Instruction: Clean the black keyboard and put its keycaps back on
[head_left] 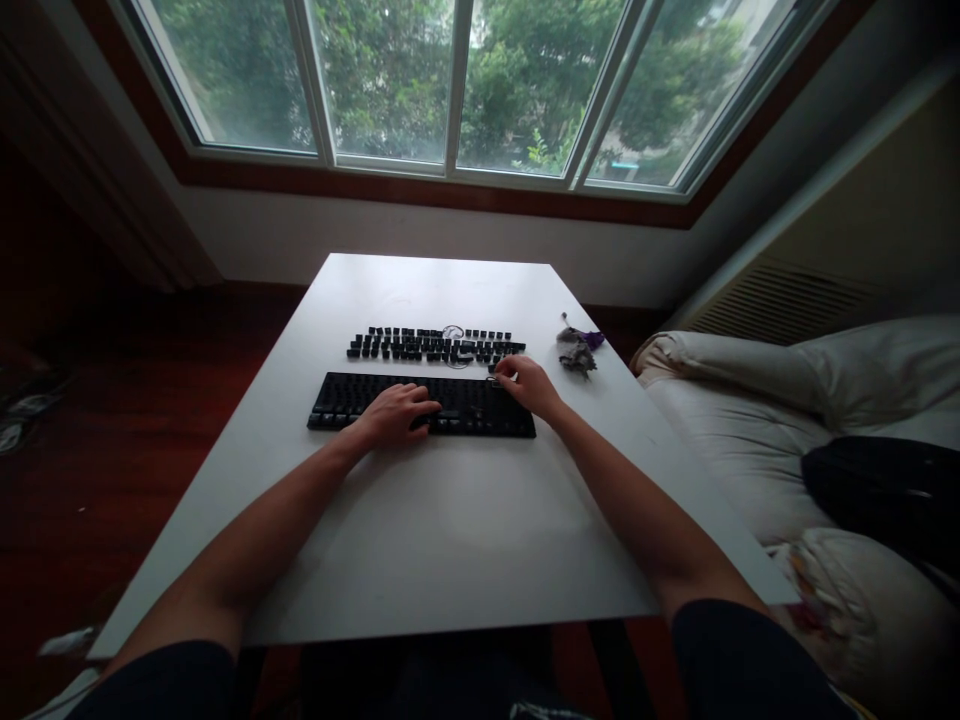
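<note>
A black keyboard (352,395) lies across the white table, and much of its surface looks dark with few separate keys readable. My left hand (400,410) rests palm down on its middle, fingers stretched out and thumb pointing right. At the keyboard's upper right edge, my right hand (527,385) has its thumb and fingers pinched together. A small thin thing shows at those fingertips, too small to make out. Just beyond the keyboard stand several rows of loose black keycaps (405,347), the closest ones on the right near my right fingertips.
A thin curved loop (453,331) lies among the keycaps. To the right is a crumpled grey and purple cloth (577,350). The white table (465,530) stands before a window (390,80). A pale sofa (735,420) with a black bag (885,490) is at the right.
</note>
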